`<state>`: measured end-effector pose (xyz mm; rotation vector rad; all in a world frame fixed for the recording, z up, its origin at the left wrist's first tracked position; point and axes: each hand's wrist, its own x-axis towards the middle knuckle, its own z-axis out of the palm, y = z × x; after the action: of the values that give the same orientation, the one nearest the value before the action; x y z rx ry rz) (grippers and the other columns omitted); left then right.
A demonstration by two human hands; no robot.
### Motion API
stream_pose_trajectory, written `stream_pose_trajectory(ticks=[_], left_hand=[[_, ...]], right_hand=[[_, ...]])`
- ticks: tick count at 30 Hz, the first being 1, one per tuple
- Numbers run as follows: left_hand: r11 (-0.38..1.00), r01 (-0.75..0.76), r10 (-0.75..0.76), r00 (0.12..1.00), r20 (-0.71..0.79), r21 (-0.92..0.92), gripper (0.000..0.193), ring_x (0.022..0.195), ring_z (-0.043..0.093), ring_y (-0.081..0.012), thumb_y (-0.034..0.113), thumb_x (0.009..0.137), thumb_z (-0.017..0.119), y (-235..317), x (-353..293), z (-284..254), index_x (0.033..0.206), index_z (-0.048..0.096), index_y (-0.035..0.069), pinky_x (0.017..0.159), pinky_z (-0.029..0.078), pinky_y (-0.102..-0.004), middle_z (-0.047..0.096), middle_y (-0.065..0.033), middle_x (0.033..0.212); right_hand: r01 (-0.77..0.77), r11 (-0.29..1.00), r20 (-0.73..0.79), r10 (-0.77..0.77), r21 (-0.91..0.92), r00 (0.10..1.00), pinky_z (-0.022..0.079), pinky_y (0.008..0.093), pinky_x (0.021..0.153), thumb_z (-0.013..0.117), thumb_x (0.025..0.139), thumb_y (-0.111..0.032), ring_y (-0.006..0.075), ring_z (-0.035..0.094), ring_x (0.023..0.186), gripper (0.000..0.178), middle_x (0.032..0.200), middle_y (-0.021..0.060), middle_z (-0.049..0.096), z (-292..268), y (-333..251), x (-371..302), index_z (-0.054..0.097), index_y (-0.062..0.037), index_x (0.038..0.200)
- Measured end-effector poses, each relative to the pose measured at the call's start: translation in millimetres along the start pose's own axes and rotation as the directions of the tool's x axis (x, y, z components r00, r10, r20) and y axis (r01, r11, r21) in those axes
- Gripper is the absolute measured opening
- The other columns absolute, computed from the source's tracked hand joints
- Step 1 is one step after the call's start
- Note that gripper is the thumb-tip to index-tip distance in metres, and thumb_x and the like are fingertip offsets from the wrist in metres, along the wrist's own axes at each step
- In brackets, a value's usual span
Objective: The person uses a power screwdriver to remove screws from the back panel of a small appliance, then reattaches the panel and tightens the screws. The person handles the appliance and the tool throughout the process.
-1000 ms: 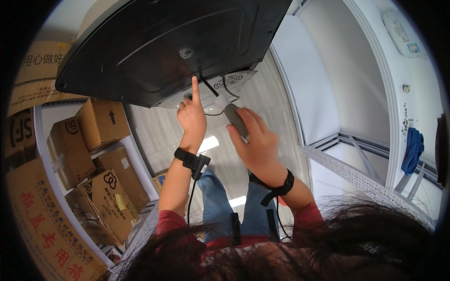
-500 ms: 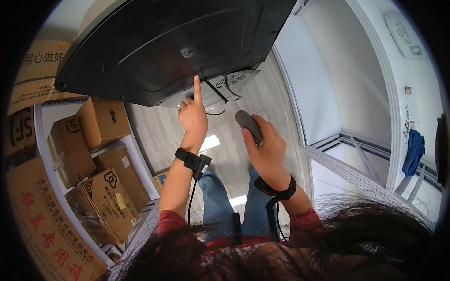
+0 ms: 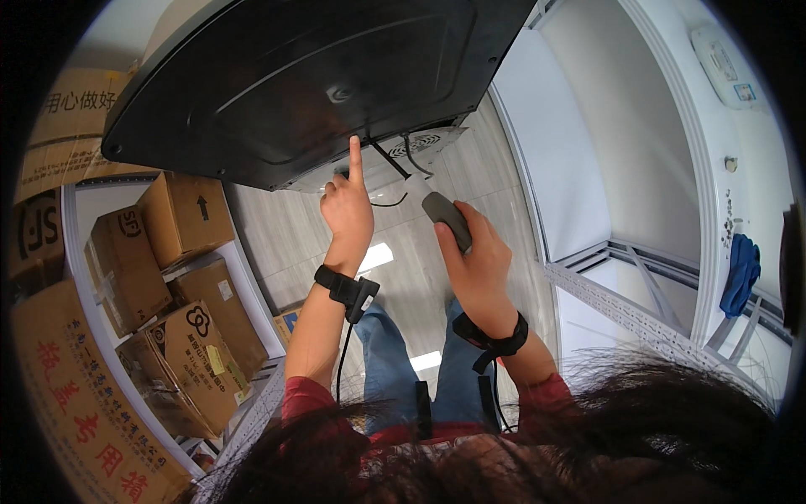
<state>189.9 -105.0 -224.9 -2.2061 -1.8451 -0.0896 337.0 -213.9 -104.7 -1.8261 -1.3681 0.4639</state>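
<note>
2 hands (image 3: 484, 270); grey handle (image 3: 446, 219) in the right

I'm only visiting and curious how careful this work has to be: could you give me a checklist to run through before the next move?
1. Tool held: ok. The right hand is wrapped around the grey tool handle.
2. Hands apart: ok. The left hand is separate from the right.
3. Left fingertip against the black panel: cannot tell. It points at the lower edge, but contact is unclear.
4. Thin black wire clear of the tool: cannot tell. It looks close, but depth is unclear.
5. Right wrist strap tidy: not ok. Its end hangs loose.
</note>
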Motion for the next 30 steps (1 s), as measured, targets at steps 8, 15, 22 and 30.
stream_pose_trajectory(ticks=[8, 15, 22, 30], left_hand=[[1.0, -0.003, 0.003, 1.0, -0.01, 0.011, 0.107, 0.053, 0.054, -0.0147, -0.003, 0.061, 0.068, 0.2, -0.1, -0.4, 0.149, 0.013, 0.02, 0.045, 0.047, -0.024, 0.048, -0.0018, 0.06], [1.0, -0.008, 0.008, 1.0, -0.005, 0.019, 0.108, 0.053, 0.054, -0.0144, -0.003, 0.06, 0.068, -0.4, 0.0, -3.7, 0.149, 0.013, 0.021, 0.045, 0.046, -0.0236, 0.048, -0.0019, 0.06], [1.0, -0.015, 0.015, 0.999, -0.028, 0.006, 0.108, 0.053, 0.053, -0.0142, -0.003, 0.058, 0.068, -1.3, -0.2, 1.8, 0.149, 0.014, 0.02, 0.044, 0.045, -0.0229, 0.048, -0.002, 0.06], [0.997, -0.024, 0.019, 0.997, -0.077, -0.067, 0.107, 0.05, 0.052, -0.0142, -0.004, 0.058, 0.067, -2.4, -0.4, 3.6, 0.149, 0.016, 0.02, 0.042, 0.044, -0.0234, 0.047, -0.0019, 0.059]], right_hand=[[-0.003, 1.0, -0.013, 0.003, 0.006, 1.0, 0.049, 0.0393, 0.058, 0.064, 0.085, -0.02, 0.0353, 0.063, 0.07, 0.032, 0.09, 0.0179, 0.063, -0.3, 0.6, -1.6, 0.057, -0.0017, 0.11], [-0.015, 1.0, 0.024, 0.014, 0.02, 1.0, 0.049, 0.0384, 0.057, 0.064, 0.085, -0.019, 0.0352, 0.063, 0.071, 0.032, 0.091, 0.0181, 0.063, -3.6, 0.8, -6.0, 0.056, -0.0015, 0.11], [-0.032, 0.999, 0.008, 0.032, 0.04, 0.999, 0.049, 0.038, 0.057, 0.064, 0.086, -0.019, 0.035, 0.063, 0.07, 0.031, 0.09, 0.0185, 0.063, -0.2, -4.0, -1.8, 0.056, -0.0009, 0.11], [-0.028, 0.999, -0.019, 0.029, 0.029, 0.999, 0.049, 0.038, 0.058, 0.063, 0.086, -0.019, 0.0348, 0.063, 0.071, 0.03, 0.09, 0.0185, 0.063, 1.1, -2.3, -0.4, 0.056, -0.0003, 0.109]])
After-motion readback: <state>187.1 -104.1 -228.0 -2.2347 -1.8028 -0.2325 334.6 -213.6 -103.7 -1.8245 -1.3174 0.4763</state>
